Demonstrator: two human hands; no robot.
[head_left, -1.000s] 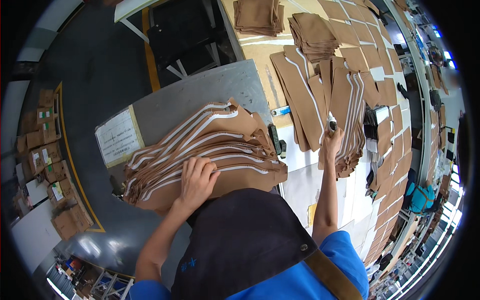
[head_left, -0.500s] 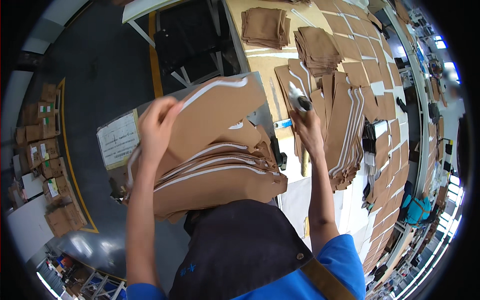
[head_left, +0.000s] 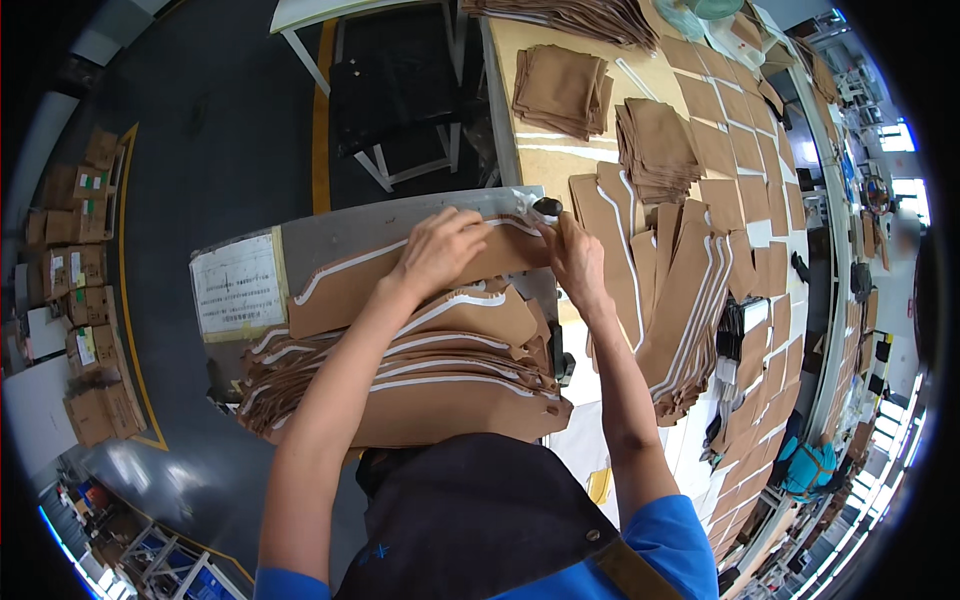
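Note:
A long brown piece [head_left: 350, 285] with a white line along its upper edge lies on the grey board [head_left: 370, 220], above a layered stack of similar striped pieces [head_left: 420, 405]. My left hand [head_left: 440, 250] rests on that piece with bent, slightly parted fingers. My right hand [head_left: 575, 260] is closed on a brush-like tool [head_left: 543, 208] with a dark part and a white-smeared head, held at the piece's right end; the tool's handle is mostly hidden. A labelled paper sheet [head_left: 236, 285] is fixed at the board's left.
More striped pieces [head_left: 675, 330] and square brown stacks [head_left: 560, 90] cover the worktable [head_left: 560, 150] to the right. A black seat [head_left: 390, 95] stands beyond the board. Cardboard boxes [head_left: 100, 400] sit at far left beside a yellow floor line [head_left: 135, 350].
My left hand lifted a piece off the stack, and that piece now lies farther back on the board. My right hand brought the tool leftward from the right-hand pieces onto it.

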